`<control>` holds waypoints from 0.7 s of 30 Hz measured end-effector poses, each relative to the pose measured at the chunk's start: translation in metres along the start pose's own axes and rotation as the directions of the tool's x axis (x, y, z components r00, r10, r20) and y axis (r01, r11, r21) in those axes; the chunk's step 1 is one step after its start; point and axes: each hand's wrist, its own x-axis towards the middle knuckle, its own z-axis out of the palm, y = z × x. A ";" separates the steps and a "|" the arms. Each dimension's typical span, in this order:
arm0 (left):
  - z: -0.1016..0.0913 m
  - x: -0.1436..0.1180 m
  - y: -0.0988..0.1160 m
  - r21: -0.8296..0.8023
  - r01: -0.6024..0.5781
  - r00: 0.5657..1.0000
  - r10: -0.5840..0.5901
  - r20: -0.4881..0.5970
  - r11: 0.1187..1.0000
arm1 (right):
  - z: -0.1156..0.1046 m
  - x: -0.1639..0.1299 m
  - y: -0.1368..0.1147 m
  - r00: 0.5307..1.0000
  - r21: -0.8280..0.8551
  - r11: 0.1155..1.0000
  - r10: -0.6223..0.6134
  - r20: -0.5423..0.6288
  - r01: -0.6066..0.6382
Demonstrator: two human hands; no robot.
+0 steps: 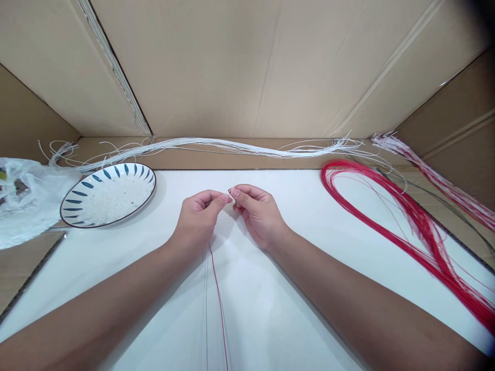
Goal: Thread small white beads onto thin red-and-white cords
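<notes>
Head view: my two hands meet at the middle of the frame over a white sheet point(270, 309), walled in by cardboard point(247, 67).
Bag: a crumpled clear bag point(23, 201) sits at the left edge, just beside the plate.
Plate: a blue-leafed plate point(108, 195) left of centre holds tiny white bits; I judge it near enough to reach without stretching.
White cords: a long bundle point(216, 147) lies along the back of the frame, well apart from my fingers.
Left hand: my left hand point(199, 216) is pinched shut, thumb to forefinger, on thin strands.
Red strand: one red strand point(218, 293) hangs from that pinch down to the lower edge of the frame, with pale strands point(205, 309) just beside it.
Right hand: my right hand point(257, 211) is pinched too, its tips touching the left tips; something pale sits between them, too small for me to name.
How to do it well: I judge the tips should stay close together, wrists low on the sheet, strands taut but not tugged.
Red bundle: a looped red bundle point(390, 206) fills the right side, running off the lower right.
Pink cords: pink-and-white cords point(436, 180) lie far right by the wall.
Room: the sheet is bare around my wrists; its left and right edges lie well apart from my hands.
</notes>
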 end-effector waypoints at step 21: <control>0.001 0.007 -0.007 -0.026 -0.086 0.994 0.087 0.062 0.996 | -0.006 -0.001 0.009 0.991 -0.205 0.970 -0.133 0.006 0.132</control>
